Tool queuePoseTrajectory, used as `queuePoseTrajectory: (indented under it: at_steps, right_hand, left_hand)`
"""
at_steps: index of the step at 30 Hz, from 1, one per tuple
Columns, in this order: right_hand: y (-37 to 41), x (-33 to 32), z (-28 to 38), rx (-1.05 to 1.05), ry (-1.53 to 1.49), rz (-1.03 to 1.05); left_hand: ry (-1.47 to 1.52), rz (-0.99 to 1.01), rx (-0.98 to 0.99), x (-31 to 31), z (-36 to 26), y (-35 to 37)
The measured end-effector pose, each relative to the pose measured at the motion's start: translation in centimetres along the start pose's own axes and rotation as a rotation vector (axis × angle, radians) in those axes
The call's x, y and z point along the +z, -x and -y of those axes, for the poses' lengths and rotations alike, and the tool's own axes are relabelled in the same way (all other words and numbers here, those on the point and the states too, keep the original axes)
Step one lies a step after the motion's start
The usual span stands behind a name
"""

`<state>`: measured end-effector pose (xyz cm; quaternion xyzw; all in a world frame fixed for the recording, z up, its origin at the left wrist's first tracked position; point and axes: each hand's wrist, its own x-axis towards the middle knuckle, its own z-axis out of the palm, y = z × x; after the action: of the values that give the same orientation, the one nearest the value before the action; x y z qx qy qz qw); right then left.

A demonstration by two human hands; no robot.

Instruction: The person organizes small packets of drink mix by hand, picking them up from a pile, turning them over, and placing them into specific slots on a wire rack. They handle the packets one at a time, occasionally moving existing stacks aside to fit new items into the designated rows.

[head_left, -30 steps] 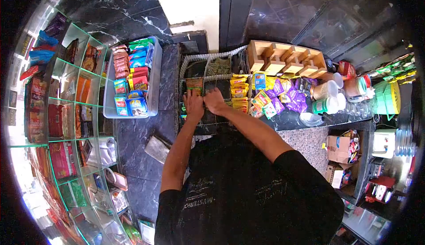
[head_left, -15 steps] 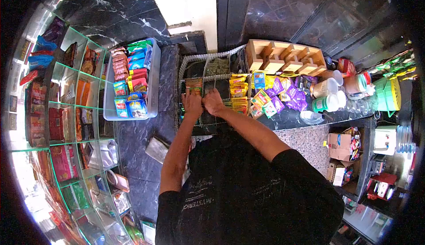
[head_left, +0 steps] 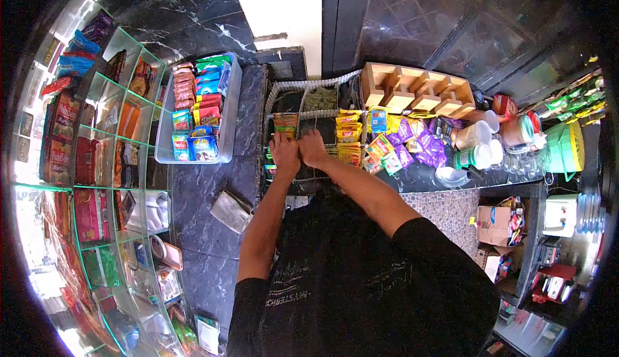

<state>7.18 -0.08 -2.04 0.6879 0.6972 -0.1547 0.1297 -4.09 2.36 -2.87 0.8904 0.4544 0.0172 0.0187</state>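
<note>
A divided basket [head_left: 314, 85] with a pale woven rim stands on the dark counter. My left hand [head_left: 284, 153] is at its left compartment, its fingertips against a stack of orange and green sachets [head_left: 285, 123]. The fingers are bent, and whether they grip a sachet is unclear. Close beside it, my right hand [head_left: 312, 147] reaches to the middle divider with fingers bent; what lies under them is hidden. Yellow sachets [head_left: 348, 131] fill the compartment to the right. Dark green packets [head_left: 320, 99] lie in a rear compartment.
At left, a clear plastic bin [head_left: 227, 118] holds colourful packets, beside glass shelves [head_left: 103, 135] of goods. To the right are a wooden divided rack [head_left: 419, 87], purple packets [head_left: 425, 143], jars [head_left: 474, 135] and a green-yellow bucket [head_left: 564, 147]. A folded grey cloth [head_left: 231, 211] lies on the counter.
The view has shifted slightly. My left hand has drawn back a little toward me, showing more of the orange and green sachets. My right hand stays near the divider.
</note>
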Motion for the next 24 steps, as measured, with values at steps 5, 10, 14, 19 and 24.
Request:
queuePoseTrajectory:
  at_steps: [5,10,14,19,24]
  right_hand:
    - [2.6,-0.8,-0.9,-0.024,-0.073,-0.293]
    - [5.6,-2.5,-4.3,-0.051,-0.56,-0.454]
    - [9.2,-2.9,-8.4,0.015,-0.897,-0.525]
    - [14.5,0.3,-15.0,0.339,-0.996,-0.587]
    - [18.9,8.3,-20.4,0.63,-0.709,-0.516]
  left_hand:
    - [0.143,-0.186,0.039,-3.5,-0.6,1.1]
    - [0.46,-0.279,0.048,-6.3,-3.2,0.9]
    - [0.927,-0.287,0.006,-5.8,-6.6,-0.1]
    - [0.854,-0.231,-0.037,-7.8,-12.6,0.9]
    - [0.881,-0.21,0.136,-3.8,-17.4,1.6]
